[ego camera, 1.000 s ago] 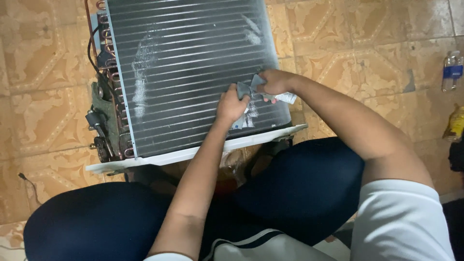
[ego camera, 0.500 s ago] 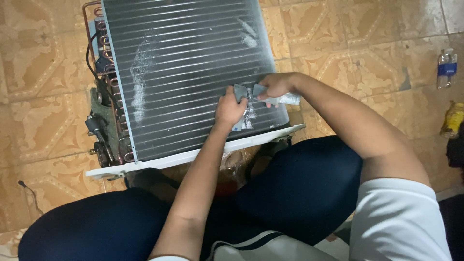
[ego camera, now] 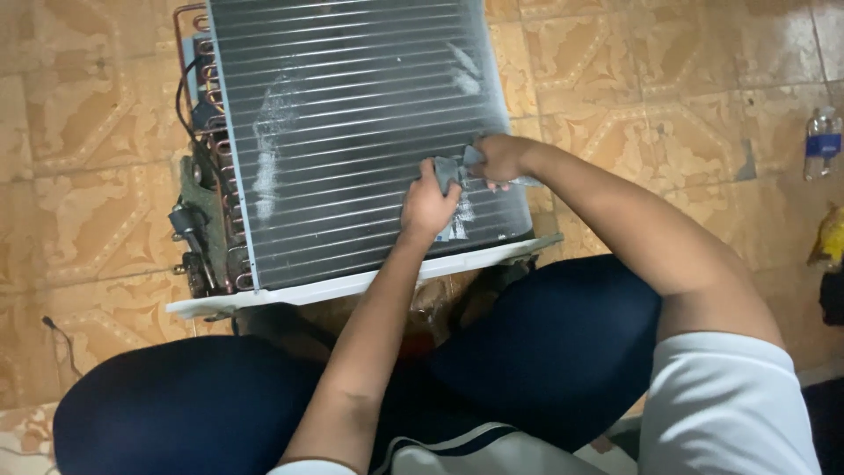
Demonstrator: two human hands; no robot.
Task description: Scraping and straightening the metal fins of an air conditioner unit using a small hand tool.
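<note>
Both hands grip a grey strip pressed on the coil: left hand, right hand, strip. Pale scuffed patches elsewhere on the fins look untouched, so most work seems left.

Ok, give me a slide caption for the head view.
Both hands, left hand and right hand, press grey tape onto a finned coil.
</note>
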